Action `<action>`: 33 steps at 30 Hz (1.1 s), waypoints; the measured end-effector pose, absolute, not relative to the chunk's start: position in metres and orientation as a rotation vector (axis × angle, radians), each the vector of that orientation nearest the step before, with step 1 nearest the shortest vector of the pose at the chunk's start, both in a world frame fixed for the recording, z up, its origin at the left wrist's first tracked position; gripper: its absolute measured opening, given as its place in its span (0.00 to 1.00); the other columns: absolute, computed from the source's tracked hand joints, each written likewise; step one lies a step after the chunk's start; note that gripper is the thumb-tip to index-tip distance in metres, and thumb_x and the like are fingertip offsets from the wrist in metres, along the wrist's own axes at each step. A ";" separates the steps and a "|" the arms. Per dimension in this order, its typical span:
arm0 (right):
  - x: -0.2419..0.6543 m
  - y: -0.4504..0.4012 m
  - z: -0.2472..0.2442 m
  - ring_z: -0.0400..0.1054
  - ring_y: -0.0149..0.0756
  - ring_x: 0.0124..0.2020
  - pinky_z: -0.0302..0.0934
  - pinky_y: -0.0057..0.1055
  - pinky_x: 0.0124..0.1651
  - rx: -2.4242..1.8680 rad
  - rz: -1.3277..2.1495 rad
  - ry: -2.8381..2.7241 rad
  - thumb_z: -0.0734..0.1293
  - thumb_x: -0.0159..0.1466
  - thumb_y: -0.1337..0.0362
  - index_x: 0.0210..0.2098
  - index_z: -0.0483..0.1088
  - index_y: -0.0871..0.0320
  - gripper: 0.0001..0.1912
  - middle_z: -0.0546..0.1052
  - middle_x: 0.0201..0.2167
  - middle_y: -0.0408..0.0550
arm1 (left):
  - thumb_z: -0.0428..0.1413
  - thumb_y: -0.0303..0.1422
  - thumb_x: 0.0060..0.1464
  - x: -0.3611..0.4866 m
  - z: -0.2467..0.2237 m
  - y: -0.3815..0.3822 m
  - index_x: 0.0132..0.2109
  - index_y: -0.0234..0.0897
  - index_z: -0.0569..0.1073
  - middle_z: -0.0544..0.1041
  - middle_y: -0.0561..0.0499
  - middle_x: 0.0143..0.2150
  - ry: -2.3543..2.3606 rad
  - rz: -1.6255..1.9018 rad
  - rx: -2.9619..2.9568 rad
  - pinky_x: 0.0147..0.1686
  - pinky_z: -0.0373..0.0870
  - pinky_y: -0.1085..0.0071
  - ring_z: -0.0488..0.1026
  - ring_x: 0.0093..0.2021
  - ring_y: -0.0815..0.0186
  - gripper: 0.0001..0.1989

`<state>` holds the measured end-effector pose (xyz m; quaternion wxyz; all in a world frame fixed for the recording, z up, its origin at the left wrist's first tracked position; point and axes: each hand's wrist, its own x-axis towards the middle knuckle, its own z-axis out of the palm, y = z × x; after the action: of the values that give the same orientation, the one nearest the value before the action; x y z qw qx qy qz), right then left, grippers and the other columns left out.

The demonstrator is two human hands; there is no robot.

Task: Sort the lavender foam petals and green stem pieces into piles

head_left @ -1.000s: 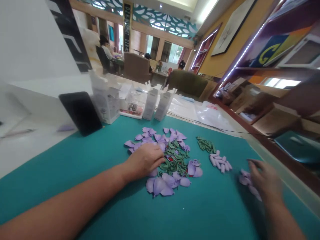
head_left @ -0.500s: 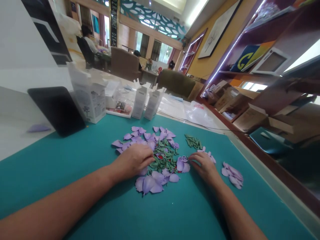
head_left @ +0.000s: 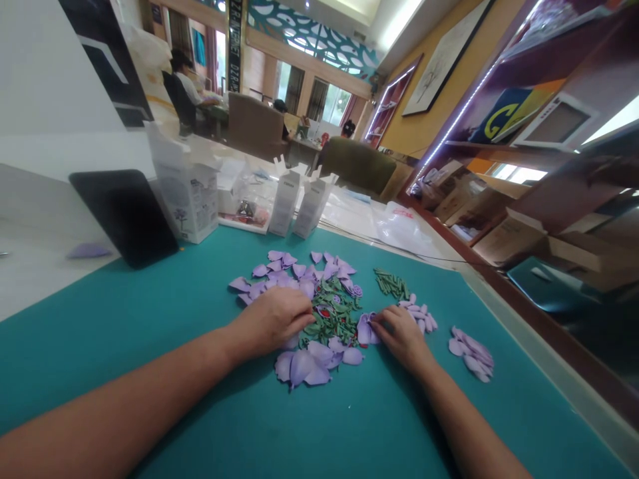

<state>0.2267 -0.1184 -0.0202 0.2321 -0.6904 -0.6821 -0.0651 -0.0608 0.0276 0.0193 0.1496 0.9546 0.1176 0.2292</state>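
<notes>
- Across the teal mat (head_left: 150, 392), our left hand (head_left: 272, 321) lay half-open on the green leaf cutouts (head_left: 332, 319).
- Our right hand (head_left: 399, 338) touched a lilac petal cutout (head_left: 365, 329); we cannot tell whether it gripped.
- Light fingertips suited such thin pieces.

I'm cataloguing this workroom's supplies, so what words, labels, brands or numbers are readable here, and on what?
"G": yellow letter on a blue panel.
White carton: small print, too small to read.
Two narrow white boxes: short word near the top, too blurred to read.
Plastic bag: red marking, too blurred to read.
Black vertical banner: white lettering, too blurred to read.
</notes>
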 end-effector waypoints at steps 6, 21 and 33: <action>0.216 -0.118 -0.010 0.63 0.35 0.26 0.58 0.30 0.28 -1.813 0.356 -1.382 0.63 0.62 0.46 0.27 0.67 0.55 0.19 0.69 0.23 0.43 | 0.51 0.31 0.62 -0.060 0.018 0.029 0.33 0.35 0.72 0.73 0.51 0.31 0.339 0.640 2.740 0.35 0.60 0.70 0.69 0.33 0.66 0.09; 0.260 -0.136 0.003 0.68 0.36 0.33 0.64 0.30 0.34 -1.634 0.372 -0.800 0.67 0.54 0.42 0.35 0.69 0.55 0.23 0.74 0.33 0.46 | 0.47 0.33 0.64 -0.061 0.026 0.026 0.34 0.35 0.72 0.74 0.50 0.32 0.422 0.552 2.761 0.37 0.62 0.69 0.69 0.34 0.65 0.13; 0.370 -0.213 -0.004 0.67 0.53 0.39 0.59 0.50 0.42 -2.542 -0.496 -0.599 0.61 0.57 0.56 0.22 0.62 0.53 0.11 0.72 0.28 0.56 | 0.44 0.37 0.63 -0.058 0.014 0.037 0.32 0.37 0.70 0.74 0.48 0.30 0.342 0.621 2.687 0.34 0.59 0.68 0.67 0.32 0.62 0.15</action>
<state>0.3697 -0.2132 -0.0037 0.2394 -0.9285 -0.2187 -0.1810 -0.0575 0.0365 0.0139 0.1806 0.9510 0.1209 0.2198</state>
